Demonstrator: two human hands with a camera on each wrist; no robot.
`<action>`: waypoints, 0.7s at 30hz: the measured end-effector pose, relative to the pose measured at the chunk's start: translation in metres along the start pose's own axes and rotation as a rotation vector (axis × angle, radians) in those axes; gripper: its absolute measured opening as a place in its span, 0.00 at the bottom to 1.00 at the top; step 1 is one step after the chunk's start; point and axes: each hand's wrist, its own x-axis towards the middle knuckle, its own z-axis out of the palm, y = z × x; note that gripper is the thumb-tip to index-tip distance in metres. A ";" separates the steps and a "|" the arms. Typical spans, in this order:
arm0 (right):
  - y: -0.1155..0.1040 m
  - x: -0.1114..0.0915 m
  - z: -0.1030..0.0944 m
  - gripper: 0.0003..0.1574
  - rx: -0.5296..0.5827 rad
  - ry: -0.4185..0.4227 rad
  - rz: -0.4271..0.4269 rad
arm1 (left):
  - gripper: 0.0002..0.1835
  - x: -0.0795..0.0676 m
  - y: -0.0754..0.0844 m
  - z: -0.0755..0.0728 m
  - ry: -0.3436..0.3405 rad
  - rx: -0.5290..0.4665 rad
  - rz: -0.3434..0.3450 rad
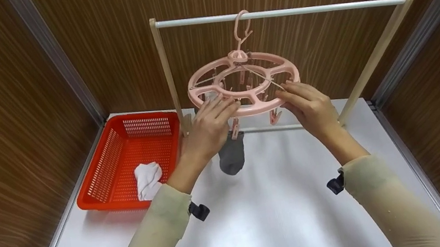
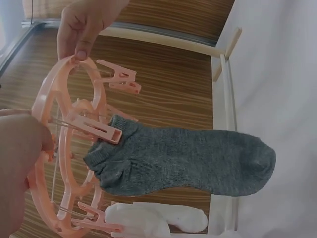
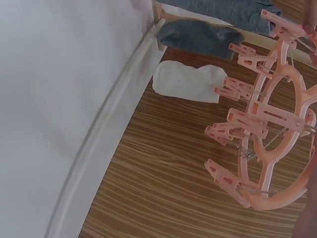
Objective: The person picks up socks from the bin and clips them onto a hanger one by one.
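A pink round clip hanger (image 1: 260, 107) hangs by its hook from a rack's bar. My left hand (image 1: 212, 126) grips the near left of its rim, fingers over the top. On the near right, my right hand (image 1: 309, 105) holds the rim too, its thumb and fingers pinching it in the left wrist view. Between the hands, a pink peg (image 2: 95, 128) clips a grey sock (image 2: 188, 158) by its cuff. A white sock (image 3: 188, 82) and another grey sock (image 3: 198, 37) hang from other pegs. Several pegs, such as the low peg (image 3: 228, 182), hold nothing.
The rack's white bar (image 1: 315, 9) runs between wooden posts, with the right post (image 1: 376, 54) beyond my right hand. To the left stands a red basket (image 1: 99, 205) with a folded white sock bundle (image 1: 148, 179) in it. Wood-patterned walls (image 1: 116, 48) enclose the white table (image 1: 266, 219).
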 end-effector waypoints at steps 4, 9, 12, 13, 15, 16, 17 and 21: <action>-0.005 -0.003 0.001 0.22 -0.032 0.014 0.007 | 0.23 0.000 0.002 0.001 0.028 -0.015 0.021; -0.014 -0.004 0.008 0.20 -0.030 0.098 0.017 | 0.20 0.003 0.007 0.003 0.088 -0.023 0.063; -0.020 -0.004 0.013 0.19 -0.031 0.154 0.028 | 0.21 0.006 0.012 0.006 0.098 -0.018 0.084; -0.021 -0.004 0.014 0.19 -0.028 0.170 0.034 | 0.22 0.008 0.014 0.007 0.093 -0.012 0.086; -0.024 -0.005 0.017 0.18 -0.035 0.193 0.043 | 0.22 0.010 0.016 0.008 0.083 0.001 0.089; -0.025 -0.005 0.018 0.18 -0.040 0.200 0.048 | 0.23 0.011 0.018 0.009 0.077 0.010 0.090; -0.026 -0.006 0.019 0.18 -0.045 0.203 0.055 | 0.23 0.012 0.018 0.010 0.075 0.015 0.096; -0.030 -0.007 0.023 0.18 -0.053 0.204 0.067 | 0.25 0.014 0.020 0.011 0.067 0.040 0.100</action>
